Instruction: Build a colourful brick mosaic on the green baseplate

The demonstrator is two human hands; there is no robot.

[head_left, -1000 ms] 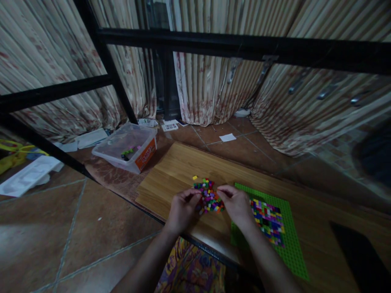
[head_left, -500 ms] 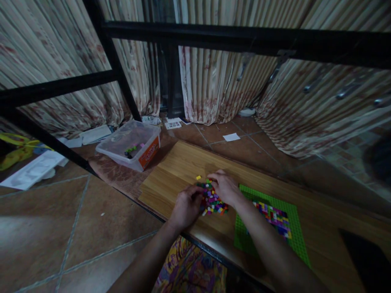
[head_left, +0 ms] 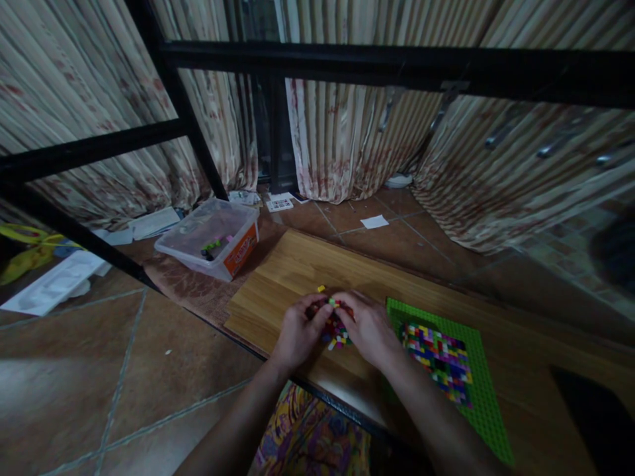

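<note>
Head view: left of the studded board [head_left: 483, 370], left hand [head_left: 297, 334] and right hand [head_left: 371, 330] pinch tiny plastic blocks [head_left: 333, 302] above a jumbled pile [head_left: 340, 338].

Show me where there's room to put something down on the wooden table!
Bare wood shows between the clear box and the left hand, and between the green baseplate and the dark flat thing. It's crowded at the loose bricks by that hand and the right hand, and among the baseplate's coloured bricks.
</note>
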